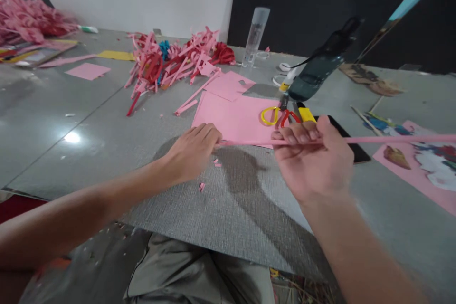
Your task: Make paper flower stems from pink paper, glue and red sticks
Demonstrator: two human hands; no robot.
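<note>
A long thin pink paper strip [392,139] runs level across the middle of the view, from my left hand out past the right edge. My left hand [194,149] pinches its left end, knuckles up, just above the grey board [228,209]. My right hand [313,159] is palm-up with fingers curled over the strip near its middle. Behind the hands lie pink paper sheets [235,116] and a pair of scissors [280,116] with one yellow and one red handle loop.
A heap of pink and red paper strips [171,61] lies further back, another pink heap [28,19] at far left. A dark bottle [320,69], a clear tube [256,35], a black phone [352,145] and a pink sheet with scraps [416,166] sit at right.
</note>
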